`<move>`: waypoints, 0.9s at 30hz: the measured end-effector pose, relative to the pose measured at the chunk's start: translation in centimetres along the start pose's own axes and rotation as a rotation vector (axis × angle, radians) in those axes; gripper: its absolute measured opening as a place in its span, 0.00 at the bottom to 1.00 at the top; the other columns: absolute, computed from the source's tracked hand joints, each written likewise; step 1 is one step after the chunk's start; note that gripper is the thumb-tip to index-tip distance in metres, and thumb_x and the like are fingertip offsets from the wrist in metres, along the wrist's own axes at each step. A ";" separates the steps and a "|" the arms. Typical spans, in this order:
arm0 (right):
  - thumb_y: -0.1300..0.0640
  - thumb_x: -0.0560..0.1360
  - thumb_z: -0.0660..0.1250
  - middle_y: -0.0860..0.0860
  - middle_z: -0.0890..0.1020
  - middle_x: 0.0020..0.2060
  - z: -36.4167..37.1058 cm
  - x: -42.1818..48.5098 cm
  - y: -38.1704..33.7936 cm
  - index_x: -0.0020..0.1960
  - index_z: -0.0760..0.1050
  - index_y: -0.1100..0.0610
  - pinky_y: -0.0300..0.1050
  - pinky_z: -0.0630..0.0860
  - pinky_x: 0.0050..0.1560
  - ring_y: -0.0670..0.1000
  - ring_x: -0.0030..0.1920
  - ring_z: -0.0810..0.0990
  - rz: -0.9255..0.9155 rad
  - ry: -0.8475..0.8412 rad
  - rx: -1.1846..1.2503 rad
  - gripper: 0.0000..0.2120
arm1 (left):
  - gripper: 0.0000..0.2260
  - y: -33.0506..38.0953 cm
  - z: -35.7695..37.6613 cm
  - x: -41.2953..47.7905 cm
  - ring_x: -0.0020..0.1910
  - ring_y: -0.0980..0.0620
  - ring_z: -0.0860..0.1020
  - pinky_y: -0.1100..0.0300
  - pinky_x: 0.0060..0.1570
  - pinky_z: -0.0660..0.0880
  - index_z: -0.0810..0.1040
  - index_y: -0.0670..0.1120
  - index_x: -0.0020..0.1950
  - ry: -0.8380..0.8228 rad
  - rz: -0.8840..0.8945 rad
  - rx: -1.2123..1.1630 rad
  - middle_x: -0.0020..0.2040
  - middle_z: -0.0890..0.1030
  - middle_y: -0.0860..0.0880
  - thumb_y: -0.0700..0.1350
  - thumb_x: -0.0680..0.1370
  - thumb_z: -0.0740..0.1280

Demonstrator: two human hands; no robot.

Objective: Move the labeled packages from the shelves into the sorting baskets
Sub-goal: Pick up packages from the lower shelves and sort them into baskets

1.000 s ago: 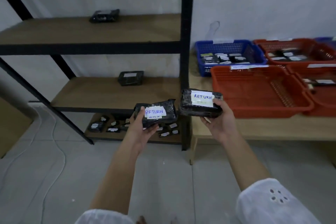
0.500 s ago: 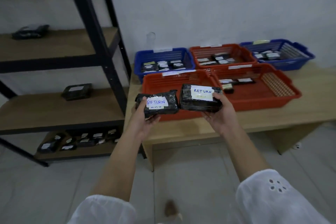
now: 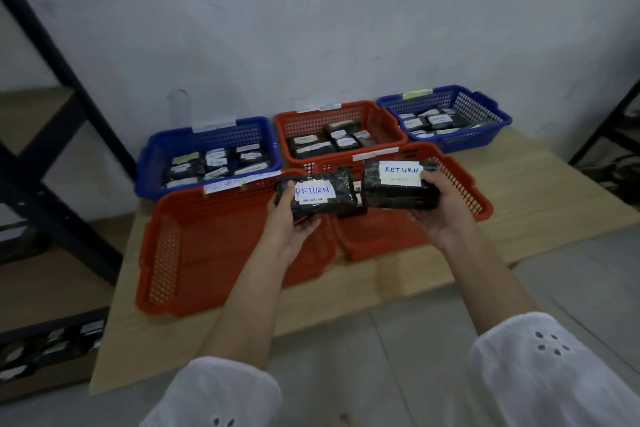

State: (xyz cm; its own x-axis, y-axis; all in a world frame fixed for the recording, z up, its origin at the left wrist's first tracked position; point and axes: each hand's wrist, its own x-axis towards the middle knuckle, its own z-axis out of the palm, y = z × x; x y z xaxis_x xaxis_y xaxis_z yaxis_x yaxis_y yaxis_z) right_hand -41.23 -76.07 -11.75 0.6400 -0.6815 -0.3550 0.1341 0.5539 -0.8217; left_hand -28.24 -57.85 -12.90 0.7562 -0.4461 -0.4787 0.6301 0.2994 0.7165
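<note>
A black-wrapped left package [image 3: 323, 201] is gripped by the left hand [image 3: 287, 229]. Its thumb is laid over the near end of the top, and the other fingers [image 3: 306, 224] are curled beneath. A white label reading "RETURN", with a smaller line under it, is turned upward just beside the thumb. A right package [image 3: 398, 191], also black and labelled "RETURN", is gripped in the same way by the right hand [image 3: 441, 215], the thumb pressed on the top edge next to the label. The two packages are held side by side, nearly touching, between the two sets of fingers.

Below and to the left of the left fingers, a large red basket [image 3: 207, 246] is seen on the wooden table [image 3: 554, 191]. Under the right fingers lies a second red basket [image 3: 479, 199]. Beyond the fingers, against the wall, three further baskets are lined up: a blue basket [image 3: 207, 135], a rear red basket [image 3: 346, 114] and a far blue basket [image 3: 450, 99], each holding labelled black packages. Well to the left of the left fingers, a dark shelf rack [image 3: 52, 107] is seen, with more packages [image 3: 52, 348] on its lowest shelf.
</note>
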 end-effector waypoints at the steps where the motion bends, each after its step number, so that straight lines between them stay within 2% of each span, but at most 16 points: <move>1: 0.53 0.75 0.64 0.51 0.82 0.52 -0.6 1.0 -0.4 0.66 0.71 0.52 0.37 0.75 0.31 0.49 0.42 0.81 0.008 0.016 -0.020 0.20 | 0.23 -0.3 0.8 0.7 0.50 0.44 0.77 0.52 0.44 0.78 0.64 0.47 0.70 0.010 -0.005 -0.005 0.63 0.75 0.40 0.51 0.78 0.65; 4: 0.54 0.74 0.64 0.51 0.81 0.51 -2.2 3.8 -0.9 0.65 0.71 0.51 0.40 0.73 0.35 0.50 0.44 0.81 0.049 0.045 -0.069 0.19 | 0.23 -0.9 2.6 2.6 0.51 0.43 0.77 0.53 0.44 0.78 0.64 0.47 0.70 0.038 -0.005 -0.027 0.63 0.74 0.40 0.51 0.78 0.65; 8: 0.57 0.75 0.65 0.57 0.80 0.52 -3.0 8.1 -0.2 0.61 0.72 0.56 0.47 0.77 0.41 0.55 0.48 0.79 0.220 0.045 -0.256 0.15 | 0.23 -1.3 3.7 4.5 0.50 0.43 0.78 0.54 0.43 0.78 0.64 0.48 0.71 0.078 0.035 -0.058 0.63 0.75 0.41 0.51 0.78 0.65; 11: 0.58 0.74 0.66 0.59 0.80 0.50 -2.8 10.6 1.2 0.60 0.71 0.57 0.49 0.76 0.38 0.56 0.48 0.79 0.370 -0.009 -0.407 0.15 | 0.23 -1.7 4.0 5.2 0.50 0.43 0.79 0.53 0.45 0.79 0.64 0.48 0.71 0.131 0.046 -0.089 0.62 0.75 0.41 0.51 0.78 0.65; 14: 0.60 0.74 0.66 0.58 0.81 0.47 -2.3 12.7 2.7 0.59 0.73 0.60 0.49 0.78 0.37 0.56 0.43 0.80 0.467 -0.064 -0.536 0.15 | 0.23 -2.4 4.4 5.6 0.50 0.43 0.79 0.52 0.46 0.79 0.64 0.47 0.71 0.181 0.057 -0.103 0.61 0.76 0.41 0.50 0.78 0.65; 16: 0.60 0.72 0.68 0.58 0.81 0.47 -2.1 13.7 3.8 0.59 0.75 0.62 0.46 0.79 0.37 0.55 0.42 0.80 0.513 -0.108 -0.591 0.16 | 0.24 -2.8 4.4 5.7 0.49 0.43 0.79 0.52 0.47 0.79 0.64 0.47 0.71 0.210 0.065 -0.098 0.60 0.76 0.41 0.51 0.78 0.65; 19: 0.62 0.73 0.67 0.56 0.82 0.46 -1.7 14.4 4.6 0.57 0.76 0.61 0.43 0.76 0.36 0.52 0.41 0.80 0.514 -0.151 -0.617 0.13 | 0.23 -3.6 3.7 5.6 0.50 0.43 0.79 0.51 0.49 0.78 0.64 0.47 0.71 0.262 0.072 -0.112 0.59 0.77 0.41 0.51 0.78 0.65; 23: 0.63 0.72 0.70 0.57 0.80 0.57 -1.8 15.4 5.2 0.59 0.73 0.56 0.44 0.74 0.39 0.53 0.47 0.79 0.455 -0.125 -0.601 0.17 | 0.22 -4.4 3.1 5.4 0.50 0.43 0.79 0.52 0.50 0.78 0.66 0.47 0.69 0.283 0.062 -0.090 0.59 0.77 0.42 0.51 0.78 0.65; 26: 0.61 0.71 0.72 0.57 0.78 0.58 -2.0 15.7 5.3 0.50 0.73 0.54 0.45 0.73 0.41 0.55 0.52 0.76 0.399 -0.050 -0.679 0.11 | 0.21 -4.9 3.0 5.1 0.50 0.44 0.80 0.53 0.48 0.78 0.66 0.47 0.69 0.274 0.049 -0.058 0.60 0.77 0.42 0.51 0.78 0.65; 27: 0.60 0.72 0.72 0.58 0.78 0.59 -2.1 15.9 5.5 0.50 0.73 0.54 0.45 0.72 0.41 0.55 0.52 0.76 0.391 -0.047 -0.687 0.11 | 0.21 -5.0 3.0 5.1 0.50 0.44 0.80 0.53 0.48 0.79 0.67 0.47 0.69 0.263 0.039 -0.056 0.60 0.76 0.42 0.50 0.78 0.65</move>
State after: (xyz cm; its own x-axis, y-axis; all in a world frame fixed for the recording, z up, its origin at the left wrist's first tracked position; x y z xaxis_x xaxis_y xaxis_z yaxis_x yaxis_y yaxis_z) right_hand -31.91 -84.89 -22.82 0.5776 -0.4688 -0.6683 -0.5944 0.3196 -0.7379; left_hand -28.10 -64.20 -17.41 0.7951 -0.2013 -0.5721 0.6032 0.3610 0.7112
